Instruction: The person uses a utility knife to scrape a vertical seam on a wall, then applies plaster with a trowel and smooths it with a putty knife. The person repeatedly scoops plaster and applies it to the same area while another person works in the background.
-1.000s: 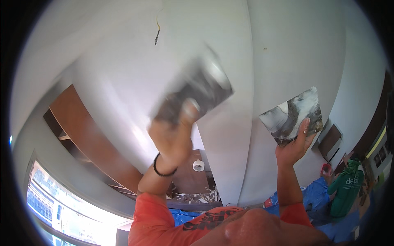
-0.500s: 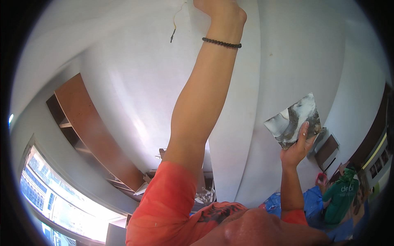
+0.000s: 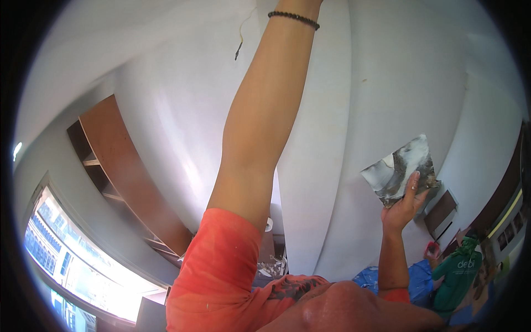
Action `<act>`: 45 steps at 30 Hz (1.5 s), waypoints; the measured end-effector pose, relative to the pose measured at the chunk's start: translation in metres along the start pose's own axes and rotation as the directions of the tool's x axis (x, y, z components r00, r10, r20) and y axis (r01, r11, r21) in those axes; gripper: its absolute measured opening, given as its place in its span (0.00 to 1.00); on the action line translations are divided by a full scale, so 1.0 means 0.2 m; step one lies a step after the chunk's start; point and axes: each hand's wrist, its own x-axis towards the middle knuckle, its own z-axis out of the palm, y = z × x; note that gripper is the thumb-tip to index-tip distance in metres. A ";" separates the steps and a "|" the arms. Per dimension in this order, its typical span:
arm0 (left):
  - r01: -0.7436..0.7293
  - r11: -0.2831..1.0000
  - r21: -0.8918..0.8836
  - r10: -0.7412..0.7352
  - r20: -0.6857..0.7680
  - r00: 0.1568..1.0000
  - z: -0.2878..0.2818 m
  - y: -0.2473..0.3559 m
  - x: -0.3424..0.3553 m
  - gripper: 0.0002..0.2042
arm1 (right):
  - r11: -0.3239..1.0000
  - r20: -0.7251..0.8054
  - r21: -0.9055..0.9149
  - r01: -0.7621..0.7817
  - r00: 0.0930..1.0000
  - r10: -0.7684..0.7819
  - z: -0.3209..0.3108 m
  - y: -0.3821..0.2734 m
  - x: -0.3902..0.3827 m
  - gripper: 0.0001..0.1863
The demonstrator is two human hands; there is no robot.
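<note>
My left forearm point(image 3: 264, 110) reaches up through the middle of the picture, a dark beaded bracelet point(image 3: 293, 19) at its wrist. Beyond that wrist my left hand is cut off by the top edge, so whatever it touches is hidden. On the right, my right hand point(image 3: 399, 213) grips a flat, squarish putty board point(image 3: 395, 172) smeared with white and grey paste. Its thumb lies across the smeared face, and the other fingers are mostly behind the board. The board is tilted and held apart from the pale wall point(image 3: 404, 88).
A thin wire point(image 3: 241, 39) dangles beside my raised forearm. Brown open shelving point(image 3: 119, 160) stands left, above a bright window point(image 3: 72, 265). At lower right, a person in green point(image 3: 458, 274) is near blue sheeting point(image 3: 417, 279). A brown panel point(image 3: 441, 213) is behind the board.
My left arm has stretched further up, taking the hand out of the picture. My right hand and the board have shifted slightly down and to the right.
</note>
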 end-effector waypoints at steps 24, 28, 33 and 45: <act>-0.501 0.814 0.295 -0.161 0.942 0.293 -1.34 0.34 -1.47 0.33 | 0.530 0.287 0.260 -0.807 0.589 0.755 0.04 0.02 -0.10 0.23; -0.659 0.657 0.367 -0.390 0.913 0.119 -1.46 0.40 -1.35 0.25 | 0.541 0.220 0.282 -0.792 0.602 0.768 0.02 0.02 -0.15 0.22; -0.784 0.478 0.396 -0.560 0.825 0.076 -1.67 0.37 -1.28 0.15 | 0.562 0.109 0.373 -0.738 0.637 0.763 -0.12 0.00 -0.16 0.21; 0.645 0.541 0.540 -0.832 0.227 0.507 -1.33 0.11 -1.52 0.14 | 0.750 0.189 0.088 -0.656 0.750 0.634 -0.24 0.07 -0.46 0.17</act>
